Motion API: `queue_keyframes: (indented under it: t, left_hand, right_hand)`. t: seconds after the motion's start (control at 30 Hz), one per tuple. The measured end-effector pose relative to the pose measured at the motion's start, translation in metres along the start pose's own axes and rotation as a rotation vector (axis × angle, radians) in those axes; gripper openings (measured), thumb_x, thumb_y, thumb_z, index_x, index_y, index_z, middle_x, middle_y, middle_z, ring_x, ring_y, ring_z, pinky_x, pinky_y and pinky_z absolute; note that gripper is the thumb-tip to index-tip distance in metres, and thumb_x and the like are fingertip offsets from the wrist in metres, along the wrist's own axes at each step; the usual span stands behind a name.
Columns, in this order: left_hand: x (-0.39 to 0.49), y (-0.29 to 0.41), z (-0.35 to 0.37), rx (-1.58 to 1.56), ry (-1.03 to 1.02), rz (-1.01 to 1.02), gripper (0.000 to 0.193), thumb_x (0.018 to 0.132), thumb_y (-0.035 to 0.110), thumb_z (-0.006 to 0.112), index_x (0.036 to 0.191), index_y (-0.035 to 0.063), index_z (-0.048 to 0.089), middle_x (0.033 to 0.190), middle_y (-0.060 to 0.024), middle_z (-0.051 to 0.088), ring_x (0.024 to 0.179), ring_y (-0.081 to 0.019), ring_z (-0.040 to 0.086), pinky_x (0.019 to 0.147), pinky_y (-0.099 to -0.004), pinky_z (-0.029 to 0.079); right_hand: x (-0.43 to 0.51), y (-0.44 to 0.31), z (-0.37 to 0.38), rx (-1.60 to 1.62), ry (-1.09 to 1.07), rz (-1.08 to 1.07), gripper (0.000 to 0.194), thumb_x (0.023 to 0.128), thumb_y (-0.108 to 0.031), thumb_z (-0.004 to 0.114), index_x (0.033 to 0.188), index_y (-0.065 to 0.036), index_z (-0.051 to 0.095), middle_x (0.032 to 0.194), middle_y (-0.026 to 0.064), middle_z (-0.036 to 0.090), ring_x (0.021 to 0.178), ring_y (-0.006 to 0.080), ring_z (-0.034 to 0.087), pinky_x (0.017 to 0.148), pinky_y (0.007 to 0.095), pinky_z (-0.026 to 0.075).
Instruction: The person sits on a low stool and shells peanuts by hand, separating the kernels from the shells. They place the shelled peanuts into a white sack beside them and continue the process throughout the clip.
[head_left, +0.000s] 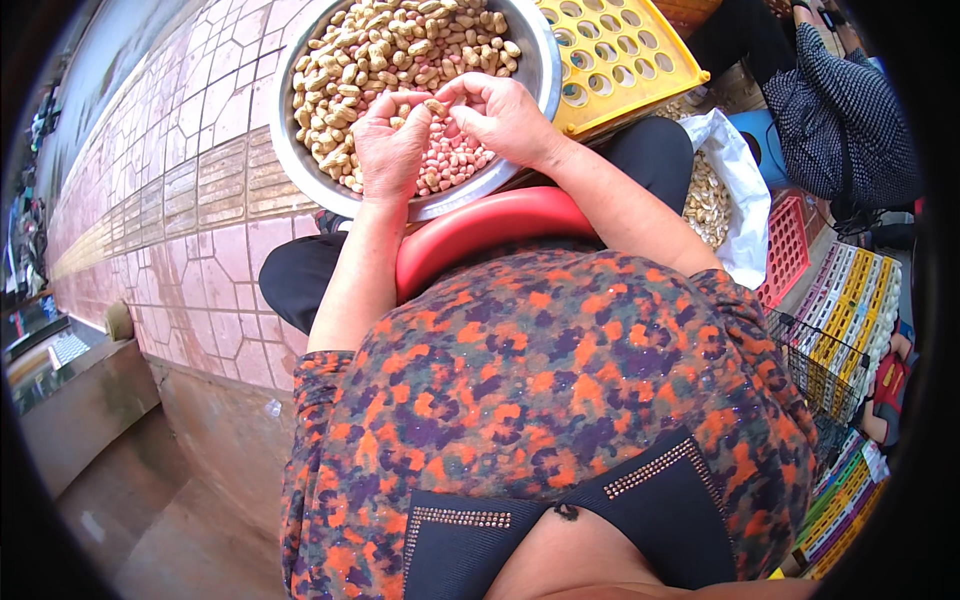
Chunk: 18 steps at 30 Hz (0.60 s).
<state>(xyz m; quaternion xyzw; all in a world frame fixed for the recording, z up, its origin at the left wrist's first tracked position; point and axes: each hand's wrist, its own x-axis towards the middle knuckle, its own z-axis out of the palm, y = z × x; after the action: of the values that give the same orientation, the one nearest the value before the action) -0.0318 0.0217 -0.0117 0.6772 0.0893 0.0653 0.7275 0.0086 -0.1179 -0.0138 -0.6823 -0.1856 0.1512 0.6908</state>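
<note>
A large round metal basin (296, 165) sits in front of me, beyond the red rim. Whole peanuts in their shells (330, 97) are heaped at its left and far side. Pink shelled peanut kernels (454, 159) gather on the near side. Over the basin, my left hand (391, 146) pinches an unshelled peanut (435, 107) between thumb and fingers. My right hand (510, 120) meets it from the other side, with thumb and forefinger at the same pod. The right hand's other fingers are curled and partly hidden.
A red plastic rim (487, 225) lies between my body and the basin. The yellow crate (615, 60) stands at right. Beside my right knee is a white bag (739, 187) of empty peanut shells (707, 202). Another person (847, 127) sits beyond. Stacked colored plastic baskets (847, 315) line the right.
</note>
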Motion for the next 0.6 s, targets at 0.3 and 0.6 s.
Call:
queue_keyframes:
  t: [0.3,0.6]
  left_hand:
    - [0.004,0.005,-0.004,-0.386,-0.153,-0.420,0.015,0.082,0.014,0.055,0.091,0.0018,0.056,0.061,-0.0002,0.049,0.044,-0.0070,0.039,0.039,-0.0178,0.029]
    - [0.007,0.006,-0.007,-0.636,-0.226,-0.537,0.029,0.085,0.018,0.044,0.106,-0.0018,0.048,0.065,-0.0035,0.048,0.044,-0.0095,0.037,0.040,-0.0215,0.029]
  right_hand:
    - [0.004,-0.005,-0.010,-0.065,0.014,0.070,0.016,0.082,-0.008,0.054,0.095,0.001,0.056,0.073,0.0041,0.059,0.059,0.0046,0.054,0.047,0.0144,0.042]
    - [0.004,-0.007,-0.025,0.488,-0.021,0.160,0.020,0.083,-0.007,0.052,0.101,0.000,0.054,0.079,0.0076,0.060,0.055,0.0040,0.050,0.045,0.0129,0.038]
